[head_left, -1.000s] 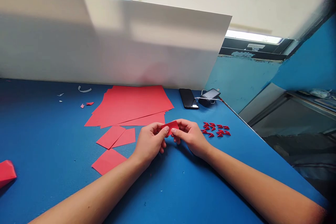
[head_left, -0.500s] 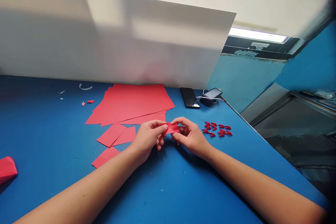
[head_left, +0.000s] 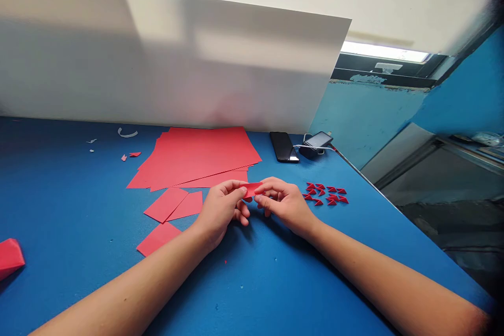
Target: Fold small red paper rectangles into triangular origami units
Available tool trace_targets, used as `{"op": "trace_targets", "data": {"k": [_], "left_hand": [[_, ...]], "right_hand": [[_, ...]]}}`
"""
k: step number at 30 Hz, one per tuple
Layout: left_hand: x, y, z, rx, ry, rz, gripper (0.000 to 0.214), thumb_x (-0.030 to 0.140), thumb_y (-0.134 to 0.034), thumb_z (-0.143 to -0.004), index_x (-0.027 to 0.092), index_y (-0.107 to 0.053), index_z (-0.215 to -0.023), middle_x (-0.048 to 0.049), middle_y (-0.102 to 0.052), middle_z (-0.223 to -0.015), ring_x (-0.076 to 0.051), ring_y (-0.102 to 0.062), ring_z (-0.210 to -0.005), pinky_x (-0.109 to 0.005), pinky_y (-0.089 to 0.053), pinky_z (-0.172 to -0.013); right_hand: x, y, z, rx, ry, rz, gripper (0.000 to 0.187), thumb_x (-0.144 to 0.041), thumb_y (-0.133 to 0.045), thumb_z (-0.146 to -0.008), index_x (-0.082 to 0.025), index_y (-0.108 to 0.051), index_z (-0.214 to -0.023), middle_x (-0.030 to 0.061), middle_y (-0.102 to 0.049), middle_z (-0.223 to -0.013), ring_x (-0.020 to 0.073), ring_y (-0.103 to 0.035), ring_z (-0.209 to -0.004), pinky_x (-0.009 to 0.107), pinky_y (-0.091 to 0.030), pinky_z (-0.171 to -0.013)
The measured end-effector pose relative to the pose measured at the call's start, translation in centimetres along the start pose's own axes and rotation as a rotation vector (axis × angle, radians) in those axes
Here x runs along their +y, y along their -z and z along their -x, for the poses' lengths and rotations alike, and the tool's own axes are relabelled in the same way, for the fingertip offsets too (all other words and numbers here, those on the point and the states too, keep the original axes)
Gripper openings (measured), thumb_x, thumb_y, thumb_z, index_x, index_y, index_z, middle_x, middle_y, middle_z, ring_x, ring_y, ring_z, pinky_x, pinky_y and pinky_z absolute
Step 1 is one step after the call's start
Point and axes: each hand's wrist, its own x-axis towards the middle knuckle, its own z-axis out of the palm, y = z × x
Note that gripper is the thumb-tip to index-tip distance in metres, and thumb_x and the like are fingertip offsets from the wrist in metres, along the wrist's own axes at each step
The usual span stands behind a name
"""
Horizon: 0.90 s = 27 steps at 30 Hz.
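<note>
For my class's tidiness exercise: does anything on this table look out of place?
The stacked large red paper sheets are fanned unevenly, edges misaligned, while a curved white strip and small red paper scraps lie loose to their left, like stray offcuts.

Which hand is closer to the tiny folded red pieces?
Right. The right hand is just left of the folded red pieces; the left hand is farther left, on the right hand's other side.

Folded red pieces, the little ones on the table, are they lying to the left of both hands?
No, the folded red pieces lie on the blue table just right of the right hand.
</note>
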Motion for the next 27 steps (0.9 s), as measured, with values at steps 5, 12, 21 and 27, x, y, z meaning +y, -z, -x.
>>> {"op": "trace_targets", "data": {"k": [5,12,21,27], "left_hand": [[-0.13,0.06,-0.11,0.001,0.002,-0.026,0.014,0.027,-0.063,-0.078,0.014,-0.057,-0.081,0.001,-0.058,-0.066,-0.008,-0.053,-0.042,-0.02,-0.047,-0.036],[-0.26,0.08,0.06,-0.038,-0.04,-0.107,0.036,0.042,-0.06,-0.083,0.015,-0.059,-0.107,-0.001,-0.061,-0.068,-0.011,-0.056,-0.044,-0.02,-0.046,-0.035],[-0.44,-0.05,0.47,0.007,-0.104,-0.213,0.032,0.04,-0.061,-0.083,0.01,-0.064,-0.095,-0.0018,-0.06,-0.063,-0.01,-0.055,-0.046,-0.021,-0.048,-0.041],[-0.16,-0.31,0.59,0.049,-0.138,-0.128,0.034,0.032,-0.068,-0.076,0.012,-0.06,-0.102,-0.0057,-0.063,-0.087,-0.01,-0.057,-0.054,-0.021,-0.048,-0.037]], "right_hand": [[-0.25,0.05,0.02,0.006,-0.022,0.002,0.02,-0.036,-0.07,-0.077,-0.017,-0.068,-0.081,0.0044,-0.061,-0.09,0.0112,-0.058,-0.057,0.026,-0.049,-0.05],[-0.16,0.4,-0.15,0.013,-0.102,-0.01,0.023,-0.038,-0.067,-0.08,-0.016,-0.064,-0.081,-0.0018,-0.058,-0.058,0.0111,-0.052,-0.049,0.026,-0.043,-0.051],[-0.4,0.24,0.0,0.025,-0.099,-0.024,0.023,-0.038,-0.068,-0.079,-0.017,-0.062,-0.084,-0.0026,-0.057,-0.058,0.0108,-0.052,-0.048,0.024,-0.042,-0.046],[-0.66,-0.02,0.04,0.038,-0.024,-0.033,0.024,-0.04,-0.068,-0.078,-0.017,-0.063,-0.08,0.0036,-0.06,-0.086,0.0096,-0.055,-0.054,0.023,-0.044,-0.043]]}}
